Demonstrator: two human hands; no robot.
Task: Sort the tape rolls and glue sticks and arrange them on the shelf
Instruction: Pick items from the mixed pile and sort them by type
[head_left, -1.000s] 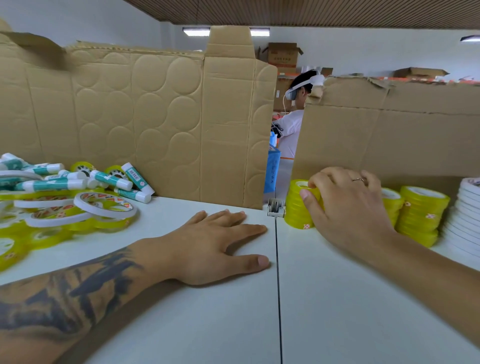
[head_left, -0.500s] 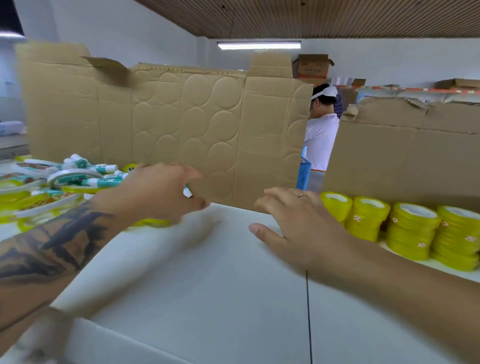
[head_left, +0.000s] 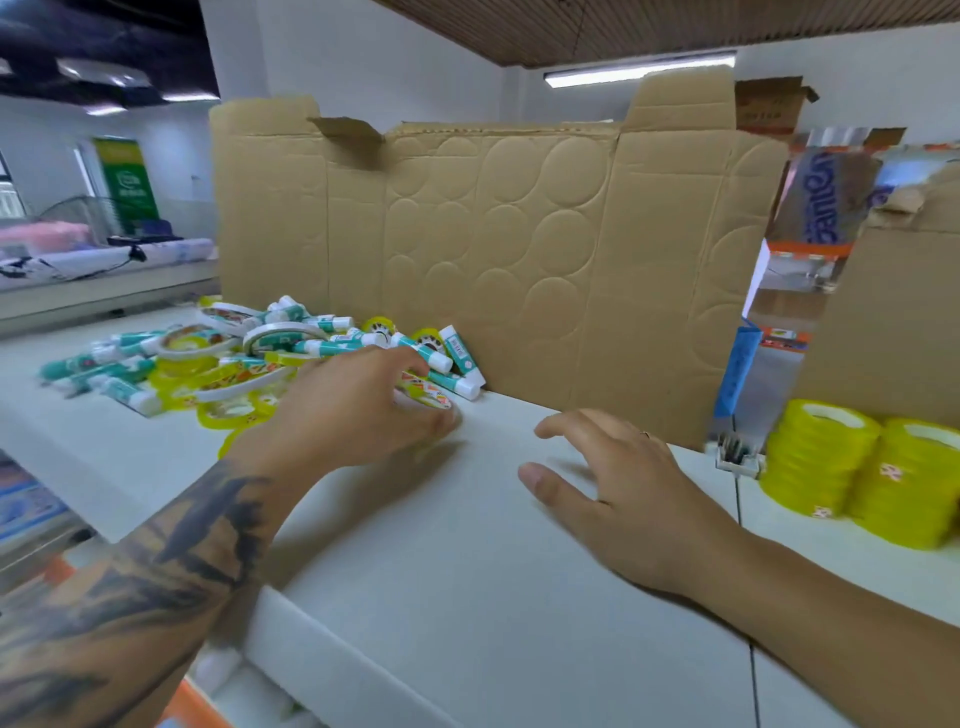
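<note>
hands: 2 | stacks of yellow tape (head_left: 862, 470): 2 | cardboard panels (head_left: 498, 260): 2 | loose glue sticks and tape rolls (head_left: 249, 358): too jumbled to count

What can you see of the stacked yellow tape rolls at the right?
The stacked yellow tape rolls stand as two upright columns side by side on the white shelf, at its right end, before a cardboard panel. The rolls look like translucent yellow plastic tape with pale cores open at the top and small printed marks on the sides. Neither hand touches them; the right hand is nearest.
</note>
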